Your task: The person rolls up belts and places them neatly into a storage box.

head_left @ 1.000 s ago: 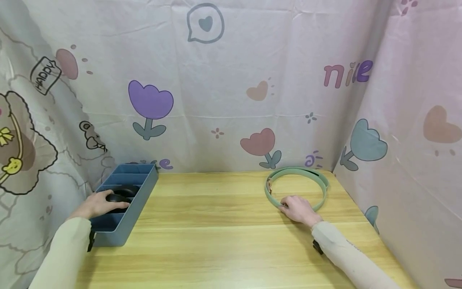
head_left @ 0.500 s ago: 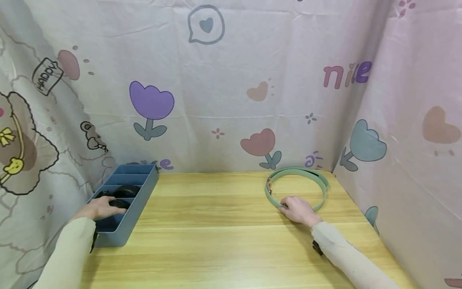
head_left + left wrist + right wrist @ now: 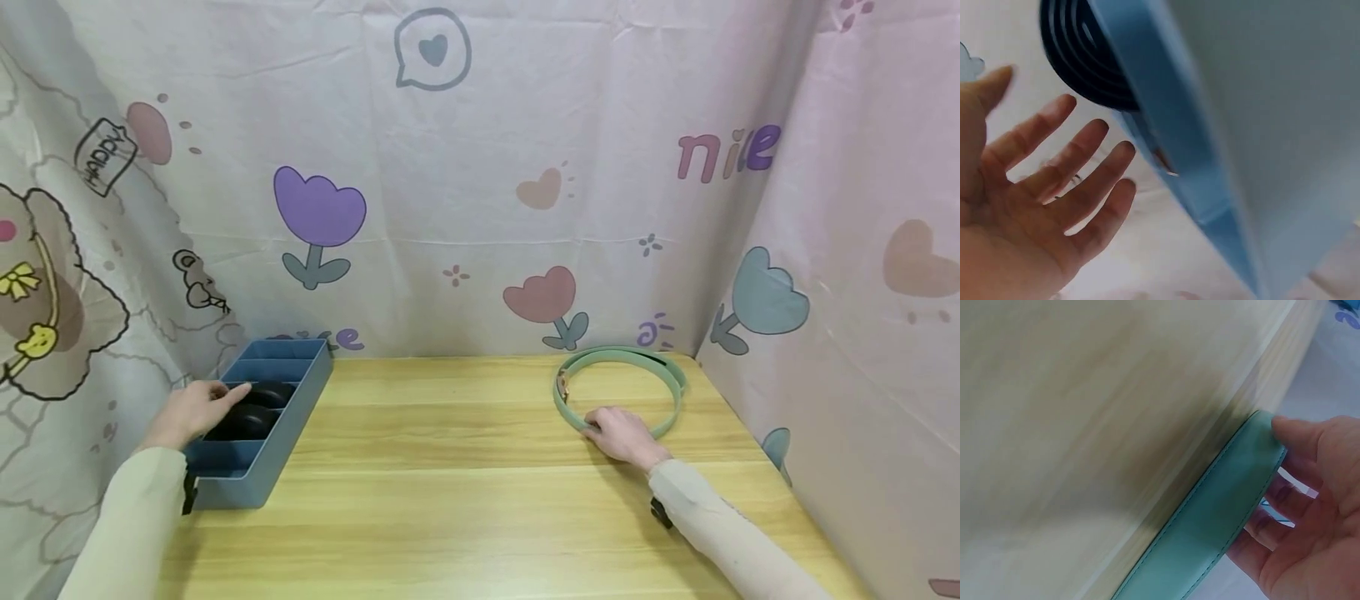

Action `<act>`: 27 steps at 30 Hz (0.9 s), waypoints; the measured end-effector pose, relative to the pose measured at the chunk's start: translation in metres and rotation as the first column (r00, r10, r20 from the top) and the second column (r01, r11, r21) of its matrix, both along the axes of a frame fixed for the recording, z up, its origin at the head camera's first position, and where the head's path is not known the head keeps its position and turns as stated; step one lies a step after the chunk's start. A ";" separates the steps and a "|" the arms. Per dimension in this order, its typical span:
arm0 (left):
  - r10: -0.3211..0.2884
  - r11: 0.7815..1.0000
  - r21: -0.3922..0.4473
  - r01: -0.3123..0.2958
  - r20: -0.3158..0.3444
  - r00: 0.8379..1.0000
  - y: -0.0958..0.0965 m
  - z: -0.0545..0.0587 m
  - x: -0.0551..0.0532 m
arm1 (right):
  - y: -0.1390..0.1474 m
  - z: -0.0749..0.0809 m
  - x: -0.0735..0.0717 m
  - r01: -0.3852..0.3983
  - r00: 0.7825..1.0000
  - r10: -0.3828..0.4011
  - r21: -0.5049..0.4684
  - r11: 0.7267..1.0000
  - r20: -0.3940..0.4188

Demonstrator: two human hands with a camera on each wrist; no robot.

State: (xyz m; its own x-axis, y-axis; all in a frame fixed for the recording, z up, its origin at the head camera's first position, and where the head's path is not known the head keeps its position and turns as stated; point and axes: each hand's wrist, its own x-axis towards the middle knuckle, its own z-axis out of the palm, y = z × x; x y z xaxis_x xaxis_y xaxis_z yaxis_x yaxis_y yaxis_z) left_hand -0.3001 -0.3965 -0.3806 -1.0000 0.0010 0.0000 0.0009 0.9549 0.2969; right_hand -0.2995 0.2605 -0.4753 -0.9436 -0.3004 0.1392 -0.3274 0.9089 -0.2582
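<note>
The left wrist is showing a black roll's (image 3: 1079, 62) coils, unseen overhead, in the blue box (image 3: 287, 435). The left hand (image 3: 1025, 231), no longer at the nearer roll (image 3: 243, 423), is spreading wide; the right hand (image 3: 621, 433) is pinching the tabletop's (image 3: 450, 517) green belt (image 3: 1204, 512).

Shows faintly glossy wood grain on the desk (image 3: 450, 500). At its left end, looks matt and plastic on the tray (image 3: 294, 429), glossy on the black coils (image 3: 252, 422); at its right, smooth, leather-like on the belt (image 3: 1216, 503), metallic on the buckle (image 3: 564, 386); behind it, creased cloth.
</note>
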 end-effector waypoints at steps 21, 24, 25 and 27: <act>-0.243 0.948 -0.257 0.187 -0.207 0.948 0.160 -0.026 -0.003 | -0.022 0.006 -0.029 -0.043 0.999 0.043 0.030 0.999 0.011; -0.301 0.935 -0.255 0.248 -0.195 0.933 0.177 -0.037 0.001 | -0.024 0.005 -0.033 -0.058 0.998 0.057 0.037 0.998 0.026; -0.317 0.930 -0.254 0.266 -0.187 0.930 0.181 -0.041 0.001 | -0.025 0.005 -0.034 -0.060 0.998 0.059 0.035 0.998 0.030; -0.345 0.923 -0.242 0.300 -0.172 0.923 0.189 -0.049 0.002 | -0.027 0.004 -0.034 -0.071 0.997 0.070 0.028 0.997 0.024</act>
